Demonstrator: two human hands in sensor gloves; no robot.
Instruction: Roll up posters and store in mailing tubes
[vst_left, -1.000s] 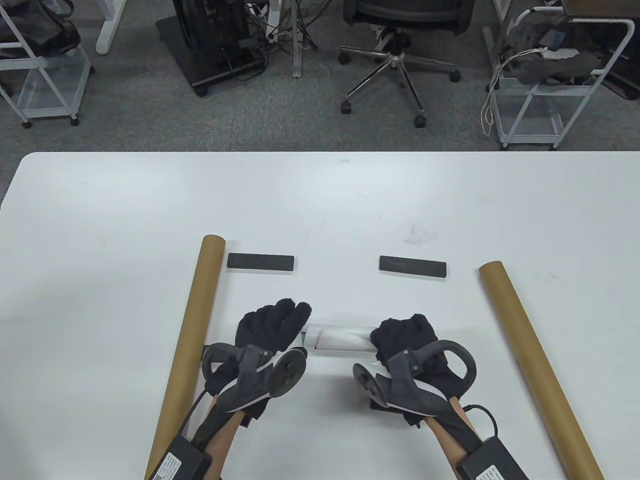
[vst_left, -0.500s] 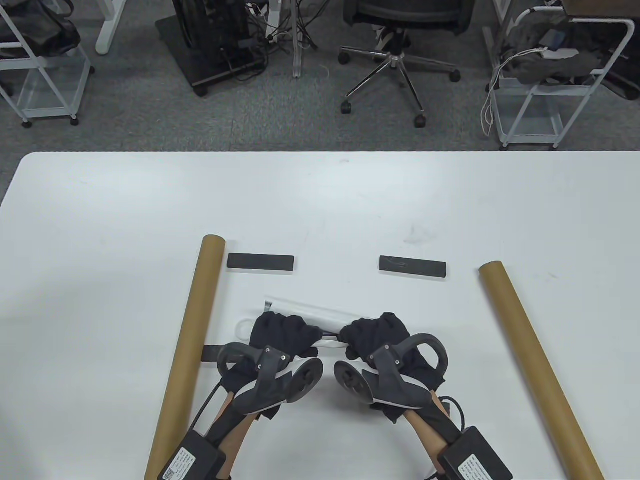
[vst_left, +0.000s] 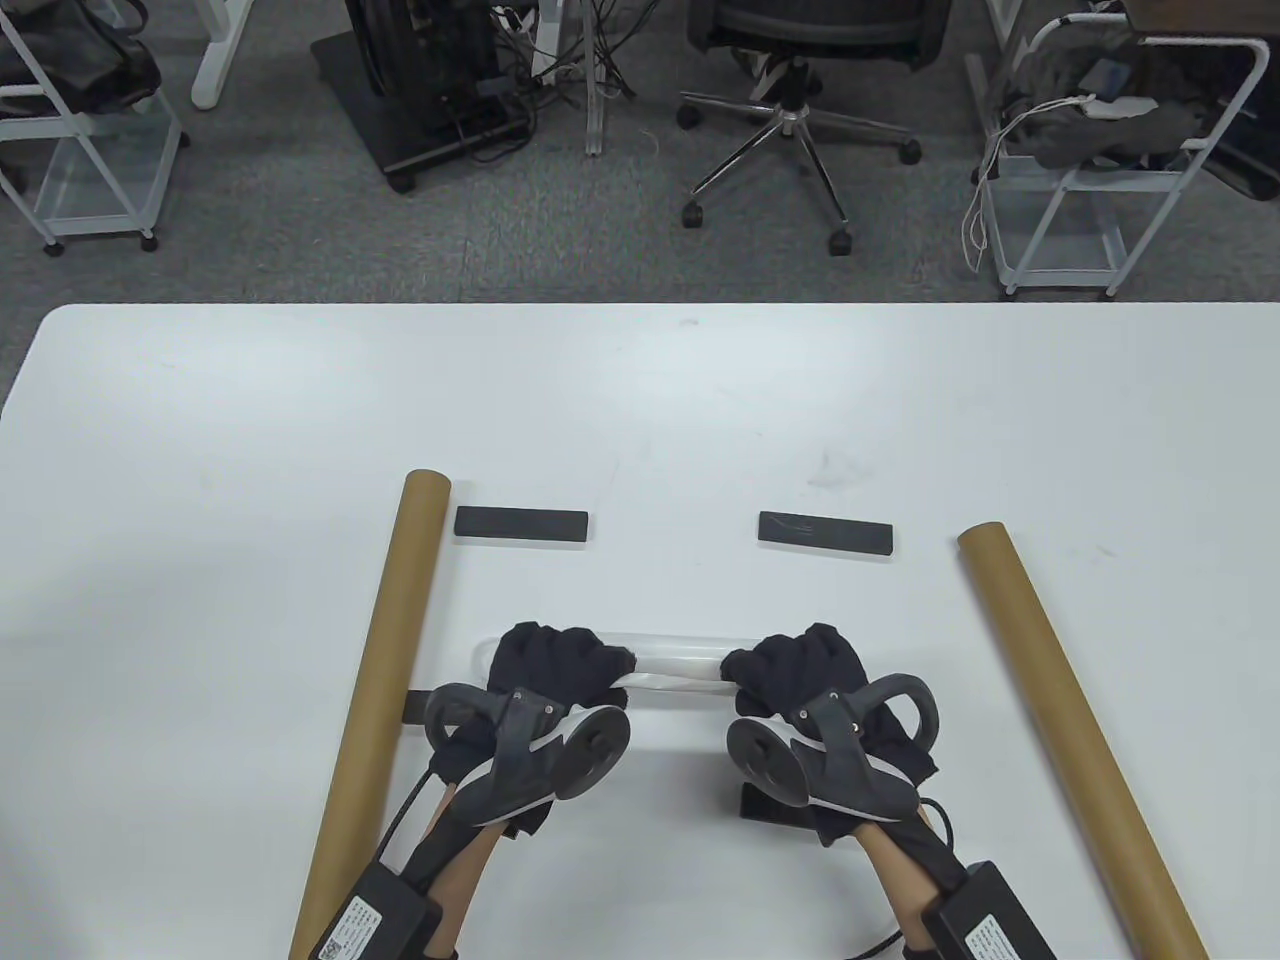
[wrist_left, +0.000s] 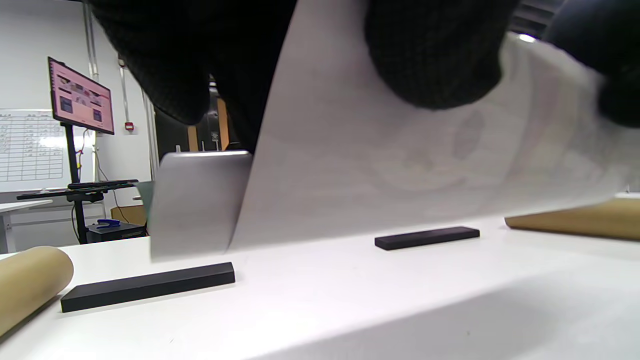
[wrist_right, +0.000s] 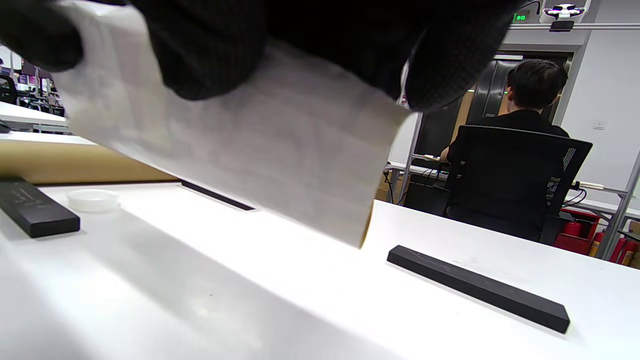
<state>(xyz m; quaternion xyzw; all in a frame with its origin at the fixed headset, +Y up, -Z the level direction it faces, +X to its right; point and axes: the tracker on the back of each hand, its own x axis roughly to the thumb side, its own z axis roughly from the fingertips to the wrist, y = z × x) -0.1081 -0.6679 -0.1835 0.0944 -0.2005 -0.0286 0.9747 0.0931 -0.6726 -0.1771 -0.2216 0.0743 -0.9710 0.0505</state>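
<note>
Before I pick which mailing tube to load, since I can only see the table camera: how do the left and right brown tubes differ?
The left tube runs nearly straight away from the person, leaning slightly right; the right tube slants the other way and more strongly. The left tube's far end reaches farther up the table than the right tube's. The left tube lies closer to the left hand than the right tube to the right hand. Both are plain brown cardboard, lying flat.

text: none legible | labels, screen, whiteboard, green display: too blurred

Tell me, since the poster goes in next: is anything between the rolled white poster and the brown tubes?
Nothing visible. The rolled white paper poster, held by left hand and right hand, lies between left brown cardboard tube and right brown cardboard tube.
</note>
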